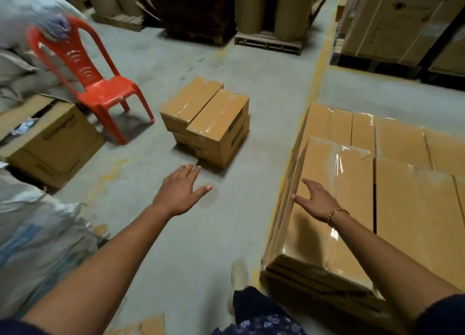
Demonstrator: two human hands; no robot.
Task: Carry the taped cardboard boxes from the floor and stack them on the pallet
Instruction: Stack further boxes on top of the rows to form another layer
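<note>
Both arms stretched forward, palms down, nothing held. Our left hand (180, 190) hovers over bare concrete floor (156, 234), fingers spread and flat, thumb splayed out to the right. Our right hand (314, 200) is over the near top box (334, 209) of the stack at right, fingers loosely spread and pointing up-left, fingertips at that box's left edge; we cannot tell if the palm actually touches the cardboard. Gold bracelet (337, 215) on the right wrist.

Small pile of taped cardboard boxes (208, 120) sits on the floor just beyond the left fingertips, not touched. Two long boxes lie side by side on top, long axes running away from us and tilted slightly right; more boxes under them, slightly offset. Clear tape glints along the tops.

Stack at right: flat rows of long taped boxes, long axes also running away from us, leaning a bit left. Whatever carries them is hidden.

Red plastic chair (100, 83) stands left of the left fingers, well apart, past it an open carton (50, 141) and white sacks (37, 229). Our shoe (239, 274) shows below the hands.
</note>
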